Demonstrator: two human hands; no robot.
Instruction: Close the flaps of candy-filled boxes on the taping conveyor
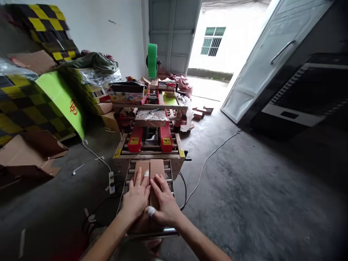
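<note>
A brown cardboard box (157, 167) lies on the roller conveyor (168, 176) in front of me, its two top flaps meeting at a seam down the middle. My left hand (136, 195) rests flat on the left flap, fingers spread, one fingertip wrapped in white. On the right flap lies my right hand (165, 201), fingers stretched forward and its thumb wrapped in white near the seam. Beyond the box stands a carton taping machine (150, 134) with two red side belts and a green tape roll (152, 61) on top.
An open carton (27, 156) sits on the floor at left, near a bright green board (58, 103) and stacked yellow-black bundles. A power strip (111, 182) lies left of the conveyor. A white cable (209, 159) crosses the floor at right. A doorway opens at the back.
</note>
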